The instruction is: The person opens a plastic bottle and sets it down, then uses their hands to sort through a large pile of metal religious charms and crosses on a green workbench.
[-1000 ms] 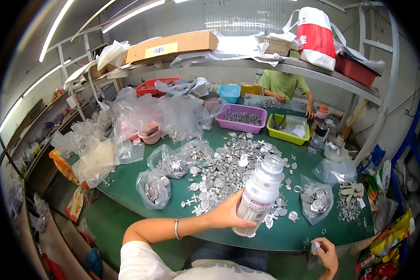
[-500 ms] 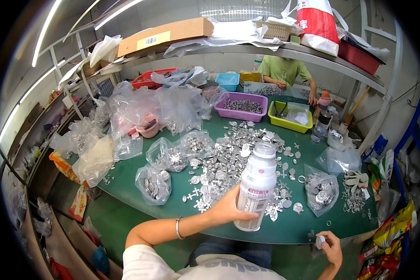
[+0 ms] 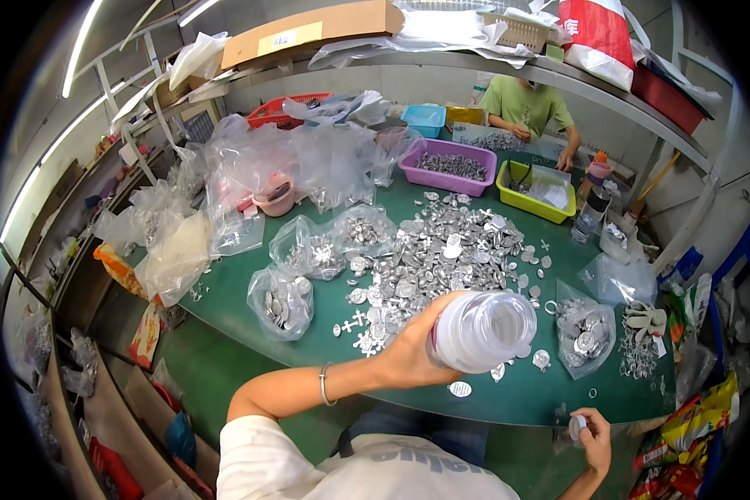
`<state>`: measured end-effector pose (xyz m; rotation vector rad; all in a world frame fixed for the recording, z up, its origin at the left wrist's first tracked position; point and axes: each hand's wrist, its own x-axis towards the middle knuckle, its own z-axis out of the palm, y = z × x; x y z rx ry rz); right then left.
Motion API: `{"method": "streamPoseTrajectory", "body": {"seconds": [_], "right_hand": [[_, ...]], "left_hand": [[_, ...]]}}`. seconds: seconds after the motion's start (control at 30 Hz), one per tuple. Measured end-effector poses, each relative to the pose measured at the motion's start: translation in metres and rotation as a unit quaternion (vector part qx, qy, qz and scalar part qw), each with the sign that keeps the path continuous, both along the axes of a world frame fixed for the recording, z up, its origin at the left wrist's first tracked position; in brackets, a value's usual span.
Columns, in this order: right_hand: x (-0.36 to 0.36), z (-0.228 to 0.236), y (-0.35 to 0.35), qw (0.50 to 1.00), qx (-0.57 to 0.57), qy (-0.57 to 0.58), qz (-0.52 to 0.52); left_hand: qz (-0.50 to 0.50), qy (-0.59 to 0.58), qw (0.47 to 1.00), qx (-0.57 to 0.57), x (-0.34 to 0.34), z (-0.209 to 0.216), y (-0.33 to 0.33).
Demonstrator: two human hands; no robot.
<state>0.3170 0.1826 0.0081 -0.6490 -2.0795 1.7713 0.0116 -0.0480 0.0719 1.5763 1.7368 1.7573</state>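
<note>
My left hand [image 3: 410, 348] is wrapped round a white plastic bottle [image 3: 483, 333], held above the near part of the green table. The bottle's uncapped mouth tips toward me, and I cannot make out what is inside. Between the fingers of my right hand [image 3: 594, 439], low at the table's near right edge, is a small round whitish bottle cap [image 3: 577, 427]. Beyond the bottle, a heap of silver-coloured metal medals and crosses [image 3: 446, 250] spreads over the table, partly hidden by the bottle and hand. One oval medal [image 3: 459, 389] lies just below the bottle.
Clear bags of metal pieces [image 3: 281, 302] lie left of the heap, another bag [image 3: 585, 332] right. Purple [image 3: 450, 184] and yellow-green [image 3: 535, 204] baskets stand behind. A co-worker in a green shirt [image 3: 525, 104] sits across, under a loaded shelf [image 3: 475, 60].
The bottle has gone from nearly upright to tipped, its mouth now toward me, as my left hand turned and rose. My right hand keeps the cap in about the same place. The view shifted slightly.
</note>
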Motion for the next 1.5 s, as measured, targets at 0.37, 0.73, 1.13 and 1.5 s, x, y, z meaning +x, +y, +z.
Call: {"method": "streamPoseTrajectory", "body": {"seconds": [0.37, 0.73, 1.13, 1.5], "right_hand": [[0.004, -0.001, 0.003, 1.0, -0.006, -0.009, 0.001], [0.011, -0.009, 0.005, 0.999, 0.025, -0.036, -0.002], [0.011, -0.016, 0.01, 0.999, 0.024, -0.026, -0.012], [0.012, -0.013, 0.014, 0.998, 0.067, -0.015, 0.001]], "left_hand": [[-0.01, 0.198, 0.962, 0.189, -0.011, 0.019, 0.004], [-0.012, 0.324, 0.905, 0.276, -0.02, 0.065, -0.005], [0.052, 0.436, 0.843, 0.311, -0.024, 0.109, -0.034], [0.111, 0.541, 0.762, 0.338, -0.023, 0.158, -0.056]]}}
